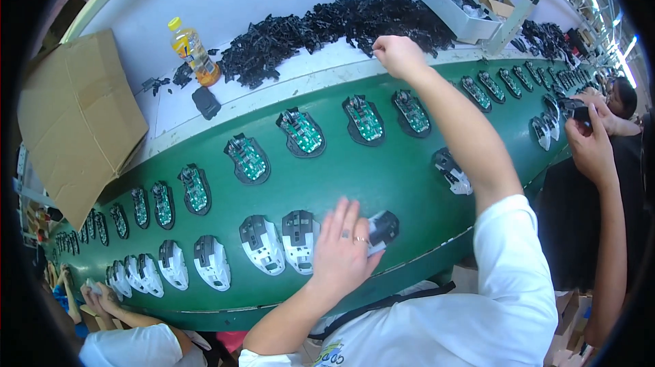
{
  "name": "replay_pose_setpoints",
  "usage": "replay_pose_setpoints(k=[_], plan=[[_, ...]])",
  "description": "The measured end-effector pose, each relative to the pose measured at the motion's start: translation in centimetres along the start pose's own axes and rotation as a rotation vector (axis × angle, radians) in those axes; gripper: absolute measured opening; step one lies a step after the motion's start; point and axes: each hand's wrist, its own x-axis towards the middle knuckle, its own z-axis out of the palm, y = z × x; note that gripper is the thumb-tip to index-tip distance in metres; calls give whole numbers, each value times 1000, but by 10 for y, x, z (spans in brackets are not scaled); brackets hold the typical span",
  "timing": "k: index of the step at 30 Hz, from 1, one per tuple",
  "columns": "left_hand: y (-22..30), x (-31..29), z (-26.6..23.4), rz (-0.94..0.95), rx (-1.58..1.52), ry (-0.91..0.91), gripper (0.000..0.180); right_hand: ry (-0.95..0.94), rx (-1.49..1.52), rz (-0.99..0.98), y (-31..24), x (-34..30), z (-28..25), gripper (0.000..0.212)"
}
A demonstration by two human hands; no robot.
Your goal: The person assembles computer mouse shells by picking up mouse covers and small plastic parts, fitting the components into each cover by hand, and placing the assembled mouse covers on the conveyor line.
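Observation:
My left hand (341, 244) is over the near side of the green belt, back of the hand up and fingers fairly straight. Between its fingers and thumb sits a white-and-black computer mouse shell (384, 228), partly hidden by the palm and turned sideways. Just left of the hand lies another mouse shell (298, 237), partly covered by the fingers. My right hand (401, 56) reaches to the far ledge, fingertips pinched together at the front of a heap of small black plastic parts (300, 32). What the pinch holds is too small to make out.
Mouse bases with green circuit boards (300, 133) line the belt (327, 182); white shells (213, 262) lie nearer. A yellow-capped bottle (194, 53), a cardboard sheet (75, 107) and a parts bin (464, 22) stand beyond. Co-workers' hands (593, 138) work at right and left.

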Motion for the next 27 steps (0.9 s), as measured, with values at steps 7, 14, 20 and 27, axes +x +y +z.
replay_pose_setpoints(k=[7, 14, 20, 27], plan=[[-3, -4, -4, -52, -200, 285, 67, -150, -158, 163, -14, 42, 43, 32], [-7, -2, -19, -98, -268, 424, 65, 13, -78, 93, 7, 30, 26, 29], [-25, 0, -13, -134, -277, 497, 49, -21, 1351, 153, -60, -67, -25, 25], [-33, 5, -6, -140, -278, 614, 28, -210, 1533, -54, -114, -245, -57, 40]])
